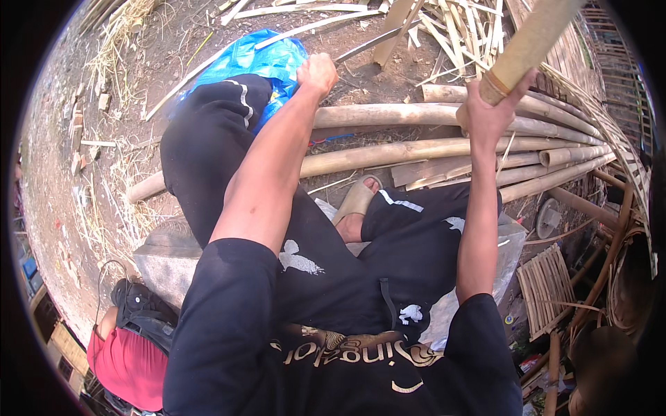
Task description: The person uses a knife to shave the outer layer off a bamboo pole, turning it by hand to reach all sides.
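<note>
My left hand [317, 73] is closed around the handle end of a long knife [364, 47], the handle itself hidden in my fist. Its narrow dark blade points to the upper right and meets or crosses an upright flat piece of wood [394, 38]; whether they touch, I cannot tell. A blue plastic sheet [239, 59] lies beneath that hand, by my left knee. On the right, my right hand [491, 111] grips the near end of a thick bamboo pole [531, 48], which slants up past the top edge.
Several long bamboo poles [416, 149] lie across the ground ahead. Split bamboo strips [454, 35] are scattered beyond them. I sit on a pale block [163, 260]. At the lower left is a person in a red shirt [128, 367]. A slatted bamboo panel [544, 291] sits at the right.
</note>
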`<state>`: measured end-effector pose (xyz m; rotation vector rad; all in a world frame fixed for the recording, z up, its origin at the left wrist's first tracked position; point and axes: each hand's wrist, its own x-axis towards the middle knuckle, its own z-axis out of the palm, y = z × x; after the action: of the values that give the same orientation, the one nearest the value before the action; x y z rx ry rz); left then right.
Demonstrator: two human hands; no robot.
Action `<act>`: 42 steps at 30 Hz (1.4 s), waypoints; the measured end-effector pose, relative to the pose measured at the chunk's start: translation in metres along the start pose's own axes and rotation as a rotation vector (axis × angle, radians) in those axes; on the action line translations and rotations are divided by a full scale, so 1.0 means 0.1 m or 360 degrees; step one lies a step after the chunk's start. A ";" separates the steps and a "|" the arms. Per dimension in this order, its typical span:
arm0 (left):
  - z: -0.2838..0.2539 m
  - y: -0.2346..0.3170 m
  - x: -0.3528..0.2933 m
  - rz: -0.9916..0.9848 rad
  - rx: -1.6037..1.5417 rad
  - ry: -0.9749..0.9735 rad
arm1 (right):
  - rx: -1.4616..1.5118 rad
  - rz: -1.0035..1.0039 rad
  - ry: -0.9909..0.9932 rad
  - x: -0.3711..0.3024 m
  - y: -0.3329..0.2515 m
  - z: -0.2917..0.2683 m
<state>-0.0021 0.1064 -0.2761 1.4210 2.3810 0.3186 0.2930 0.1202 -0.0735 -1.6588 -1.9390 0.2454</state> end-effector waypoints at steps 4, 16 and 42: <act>0.56 -0.26 0.13 0.0199 0.0222 0.0208 | -0.0271 0.0249 -0.1074 -0.58 0.56 0.94; 0.29 -0.24 0.00 0.0022 0.0173 -0.0290 | 0.0567 -0.0232 0.0258 0.27 -0.32 -0.04; 0.85 -0.23 0.31 -0.0144 0.0329 -0.0408 | -0.0081 0.0309 -0.1190 -0.76 0.50 0.30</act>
<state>0.0009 0.1242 -0.3678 1.3419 2.3070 -0.1301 0.3250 0.0658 -0.1455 -1.9682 -2.2940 1.0217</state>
